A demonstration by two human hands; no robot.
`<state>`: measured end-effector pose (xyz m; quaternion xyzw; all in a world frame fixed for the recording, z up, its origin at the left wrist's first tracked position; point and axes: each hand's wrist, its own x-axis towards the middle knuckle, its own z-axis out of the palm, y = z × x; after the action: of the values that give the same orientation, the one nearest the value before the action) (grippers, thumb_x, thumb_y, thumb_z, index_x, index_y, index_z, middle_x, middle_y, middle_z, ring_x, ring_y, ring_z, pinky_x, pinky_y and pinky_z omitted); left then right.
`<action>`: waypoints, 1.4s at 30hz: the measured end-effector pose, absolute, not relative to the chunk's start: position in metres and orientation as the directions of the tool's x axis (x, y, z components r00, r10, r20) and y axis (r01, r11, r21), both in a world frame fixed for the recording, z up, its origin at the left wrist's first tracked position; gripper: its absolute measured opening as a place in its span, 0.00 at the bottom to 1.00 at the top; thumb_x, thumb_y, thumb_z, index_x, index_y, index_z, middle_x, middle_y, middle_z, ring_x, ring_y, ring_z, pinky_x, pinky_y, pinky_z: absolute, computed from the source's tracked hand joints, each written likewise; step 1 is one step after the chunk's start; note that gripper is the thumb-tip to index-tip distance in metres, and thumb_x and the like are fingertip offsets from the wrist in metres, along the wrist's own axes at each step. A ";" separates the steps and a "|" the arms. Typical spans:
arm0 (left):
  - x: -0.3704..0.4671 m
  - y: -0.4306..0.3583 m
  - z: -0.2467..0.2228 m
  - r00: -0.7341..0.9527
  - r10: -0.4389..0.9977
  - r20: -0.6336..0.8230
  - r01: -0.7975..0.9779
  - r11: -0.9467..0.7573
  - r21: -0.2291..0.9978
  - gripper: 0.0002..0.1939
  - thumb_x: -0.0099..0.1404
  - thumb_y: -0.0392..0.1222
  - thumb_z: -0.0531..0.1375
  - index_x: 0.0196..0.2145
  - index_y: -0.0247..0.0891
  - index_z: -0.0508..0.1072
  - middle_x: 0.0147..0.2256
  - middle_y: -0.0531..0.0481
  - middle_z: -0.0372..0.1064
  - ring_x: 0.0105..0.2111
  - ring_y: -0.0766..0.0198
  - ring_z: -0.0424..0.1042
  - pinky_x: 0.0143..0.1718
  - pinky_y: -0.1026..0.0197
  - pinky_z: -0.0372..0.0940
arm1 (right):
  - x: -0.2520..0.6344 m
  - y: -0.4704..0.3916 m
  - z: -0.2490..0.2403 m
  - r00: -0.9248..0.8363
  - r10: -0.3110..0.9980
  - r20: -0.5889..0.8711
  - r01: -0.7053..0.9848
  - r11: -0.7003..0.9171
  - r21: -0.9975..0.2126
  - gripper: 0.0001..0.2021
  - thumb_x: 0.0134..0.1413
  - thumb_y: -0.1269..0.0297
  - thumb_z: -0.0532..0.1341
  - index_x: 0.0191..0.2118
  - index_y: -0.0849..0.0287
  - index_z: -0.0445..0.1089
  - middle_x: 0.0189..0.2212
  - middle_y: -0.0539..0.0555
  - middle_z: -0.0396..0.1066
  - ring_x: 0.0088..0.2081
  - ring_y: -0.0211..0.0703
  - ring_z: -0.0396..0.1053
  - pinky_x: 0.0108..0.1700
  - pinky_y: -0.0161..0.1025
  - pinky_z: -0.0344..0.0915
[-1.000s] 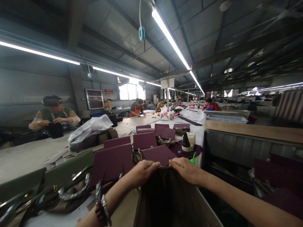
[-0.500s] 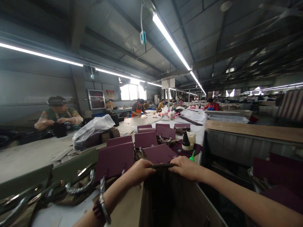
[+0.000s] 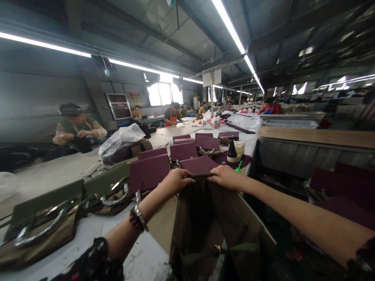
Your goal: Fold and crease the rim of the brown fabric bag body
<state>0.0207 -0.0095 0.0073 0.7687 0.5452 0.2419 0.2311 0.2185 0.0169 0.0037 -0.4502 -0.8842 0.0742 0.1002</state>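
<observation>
An olive-brown handbag (image 3: 231,210) stands in front of me at the table's edge, its mouth facing up and its inside dark. My left hand (image 3: 177,181) pinches the far rim between thumb and fingers. Close beside it, my right hand (image 3: 227,176) grips the same rim a little to the right. A green strap (image 3: 240,248) with a small gold-coloured metal piece crosses the near side of the bag. Just beyond my hands lies a purple bag flap (image 3: 197,164).
Green-flapped bags (image 3: 55,218) with wrapped handles lie at left. Behind stand several purple-flapped bags (image 3: 149,171), a black-nozzled bottle (image 3: 232,152) and a green-tipped applicator (image 3: 238,167). A plastic-wrapped bundle (image 3: 120,143) sits near a co-worker (image 3: 77,127). Purple pieces (image 3: 345,207) lie at right.
The view has tilted down, so more of the handbag's interior and the green strap show. Both hands still hold the far rim, now higher in the picture.
</observation>
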 end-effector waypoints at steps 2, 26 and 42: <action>0.023 -0.010 0.009 0.267 0.955 0.129 0.759 -0.291 0.582 0.12 0.51 0.43 0.56 0.25 0.31 0.75 0.18 0.53 0.63 0.22 0.66 0.60 0.25 0.65 0.53 | 0.218 0.018 0.003 -0.574 0.813 0.099 0.786 0.580 -0.212 0.12 0.52 0.62 0.54 0.31 0.63 0.71 0.30 0.57 0.72 0.34 0.44 0.68 0.33 0.33 0.56; 0.027 -0.021 0.021 0.262 0.955 0.139 0.819 -0.296 0.491 0.15 0.53 0.45 0.54 0.26 0.30 0.75 0.16 0.55 0.59 0.19 0.69 0.57 0.21 0.67 0.51 | 0.216 0.006 0.011 -0.514 0.854 0.076 0.810 0.513 -0.286 0.11 0.53 0.63 0.55 0.28 0.64 0.69 0.26 0.52 0.69 0.30 0.39 0.66 0.32 0.35 0.58; 0.053 -0.061 0.104 0.399 0.881 0.254 0.792 -0.470 0.388 0.22 0.56 0.52 0.53 0.17 0.31 0.72 0.13 0.54 0.58 0.16 0.70 0.55 0.20 0.66 0.48 | 0.232 -0.023 0.004 -0.388 0.903 0.182 0.303 0.312 -0.901 0.12 0.54 0.61 0.54 0.39 0.63 0.69 0.33 0.53 0.71 0.34 0.43 0.68 0.37 0.39 0.63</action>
<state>0.0526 -0.0615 0.1035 0.8299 0.5042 0.2157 0.1030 0.2320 -0.0233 0.0043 -0.4166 -0.7237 0.4128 0.3637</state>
